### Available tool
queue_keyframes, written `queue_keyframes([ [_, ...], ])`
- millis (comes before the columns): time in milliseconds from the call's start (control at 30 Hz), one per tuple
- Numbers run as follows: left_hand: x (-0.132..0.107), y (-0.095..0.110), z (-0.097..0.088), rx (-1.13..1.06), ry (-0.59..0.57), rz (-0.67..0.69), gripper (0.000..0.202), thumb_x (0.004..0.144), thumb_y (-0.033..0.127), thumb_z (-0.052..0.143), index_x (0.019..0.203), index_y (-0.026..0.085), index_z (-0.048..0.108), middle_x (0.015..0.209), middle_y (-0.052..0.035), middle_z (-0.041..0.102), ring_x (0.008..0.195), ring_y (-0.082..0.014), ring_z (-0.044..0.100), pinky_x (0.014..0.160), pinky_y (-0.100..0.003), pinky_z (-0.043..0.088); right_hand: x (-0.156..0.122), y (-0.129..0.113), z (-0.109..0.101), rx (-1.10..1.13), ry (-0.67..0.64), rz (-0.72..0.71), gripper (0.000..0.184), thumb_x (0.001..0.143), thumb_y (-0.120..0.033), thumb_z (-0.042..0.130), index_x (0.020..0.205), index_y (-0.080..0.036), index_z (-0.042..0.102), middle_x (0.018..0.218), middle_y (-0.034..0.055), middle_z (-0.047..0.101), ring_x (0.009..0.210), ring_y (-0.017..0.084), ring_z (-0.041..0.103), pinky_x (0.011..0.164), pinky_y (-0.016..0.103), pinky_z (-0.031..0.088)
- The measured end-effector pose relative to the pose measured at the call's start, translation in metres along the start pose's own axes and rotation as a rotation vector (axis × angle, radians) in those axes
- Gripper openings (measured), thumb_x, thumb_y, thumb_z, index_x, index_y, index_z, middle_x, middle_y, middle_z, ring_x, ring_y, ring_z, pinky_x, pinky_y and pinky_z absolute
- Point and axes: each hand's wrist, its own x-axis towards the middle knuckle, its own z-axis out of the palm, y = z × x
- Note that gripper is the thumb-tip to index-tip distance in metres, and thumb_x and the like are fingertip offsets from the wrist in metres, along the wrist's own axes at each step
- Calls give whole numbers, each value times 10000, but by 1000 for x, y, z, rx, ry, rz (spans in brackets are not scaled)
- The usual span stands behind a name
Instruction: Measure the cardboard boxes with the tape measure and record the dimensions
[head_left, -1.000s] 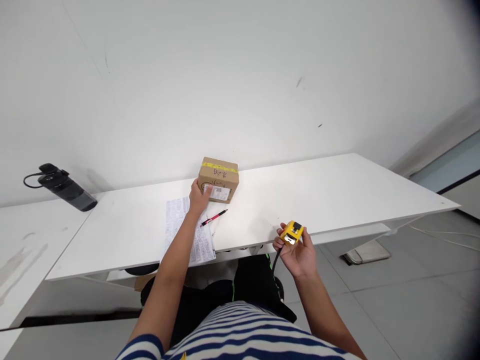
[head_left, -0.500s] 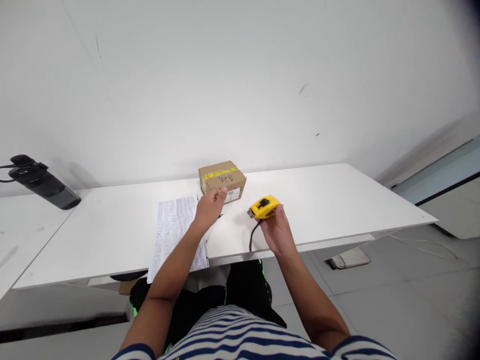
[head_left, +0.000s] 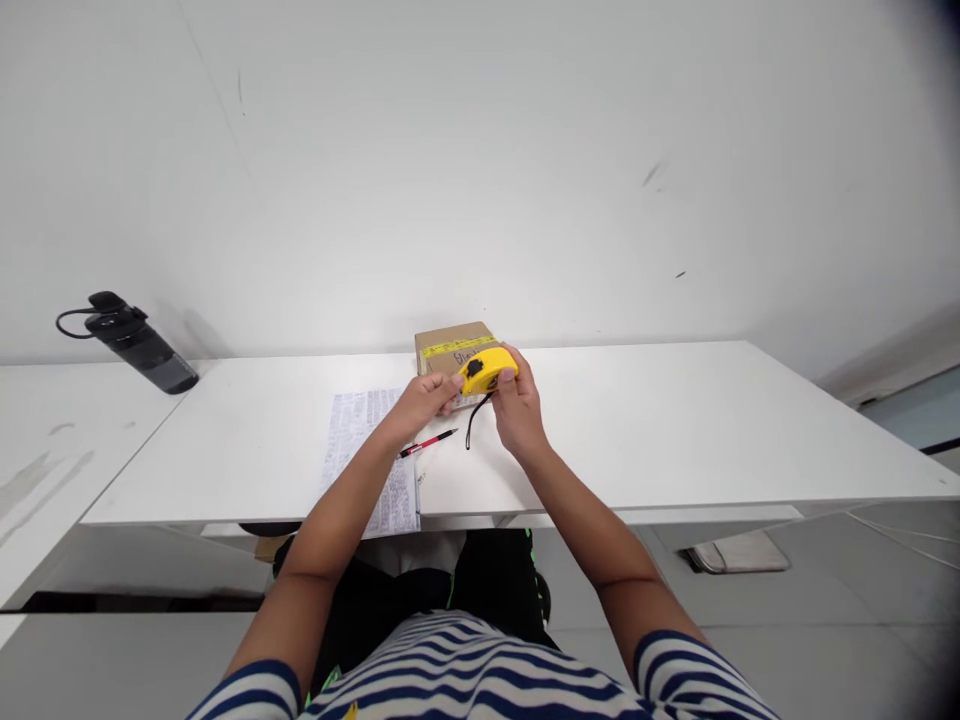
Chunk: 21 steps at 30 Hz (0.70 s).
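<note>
My right hand (head_left: 519, 405) grips a yellow tape measure (head_left: 491, 368) with a black button and a black wrist strap hanging below it. At its left end, my left hand (head_left: 429, 400) is closed in a pinch where the tape comes out; the fingers hide the metal tip. Right behind both hands stands a small cardboard box (head_left: 442, 338) with yellow tape and handwriting on top, its front partly covered. Below my left hand lies a red and black pen (head_left: 429, 443), partly over the handwritten sheets (head_left: 346, 425), which my left forearm covers in part.
A black water bottle (head_left: 146, 345) stands at the left, close to the wall. The white table (head_left: 675, 420) runs along the wall, with a seam toward the left. On the floor at the right is a flat pale object (head_left: 739, 553).
My right hand has brought the tape measure leftward and up, in front of the box. My left hand has closed on its tape end. The view has shifted slightly.
</note>
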Motion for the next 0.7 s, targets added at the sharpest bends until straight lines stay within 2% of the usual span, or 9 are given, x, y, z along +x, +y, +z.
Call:
queue_keyframes([
  [67, 13, -3, -16, -64, 91, 35, 508, 757, 644, 726, 645, 194, 519, 576, 41, 482, 543, -86, 426, 608, -264, 398, 30, 6, -11, 59, 80, 21, 704, 865, -689, 612, 1422, -270, 513, 1360, 99, 619, 1218, 240, 618, 981, 394, 551],
  [133, 30, -5, -39, -67, 227, 21, 453, 770, 593, 706, 656, 202, 506, 579, 52, 450, 531, -84, 403, 594, -260, 398, 70, 15, -29, 86, 232, 17, 762, 807, -689, 681, 1414, -260, 513, 1251, 85, 655, 1086, 213, 656, 868, 353, 571],
  [233, 55, -12, -72, 156, 418, -74, 382, 802, 532, 640, 656, 203, 510, 592, 39, 478, 540, -94, 427, 577, -257, 385, 127, 32, -58, 89, 351, 26, 780, 748, -680, 728, 1374, -253, 545, 1191, 70, 652, 980, 168, 644, 756, 286, 542],
  [300, 67, -20, -82, 288, 423, -141, 367, 805, 512, 627, 642, 199, 527, 593, 19, 521, 543, -109, 464, 564, -265, 377, 150, 47, -67, 93, 347, 68, 769, 718, -678, 743, 1334, -246, 583, 1194, 70, 647, 962, 161, 629, 717, 266, 521],
  [367, 75, -28, -81, 337, 374, -163, 381, 803, 527, 630, 637, 196, 541, 593, 4, 557, 545, -128, 503, 561, -276, 389, 157, 62, -67, 94, 290, 101, 773, 688, -677, 763, 1311, -247, 606, 1178, 64, 655, 950, 162, 622, 696, 258, 506],
  [500, 82, -41, -63, 445, 340, -144, 414, 803, 574, 638, 651, 212, 504, 600, -4, 590, 574, -160, 552, 578, -290, 405, 150, 79, -53, 86, 180, 98, 774, 679, -692, 761, 1299, -250, 623, 1194, 58, 664, 959, 168, 623, 719, 263, 510],
  [600, 84, -42, -56, 525, 354, -115, 411, 836, 561, 604, 649, 225, 461, 601, 5, 564, 593, -169, 541, 592, -295, 388, 150, 75, -50, 31, 169, 109, 788, 689, -724, 730, 1310, -252, 614, 1239, 69, 658, 999, 185, 629, 744, 279, 530],
  [700, 81, -31, -58, 571, 323, -80, 388, 869, 512, 580, 634, 218, 489, 623, 6, 559, 622, -167, 526, 618, -298, 381, 154, 58, -53, -30, 140, 89, 813, 701, -746, 706, 1334, -249, 589, 1303, 89, 635, 1065, 209, 631, 801, 316, 558],
])
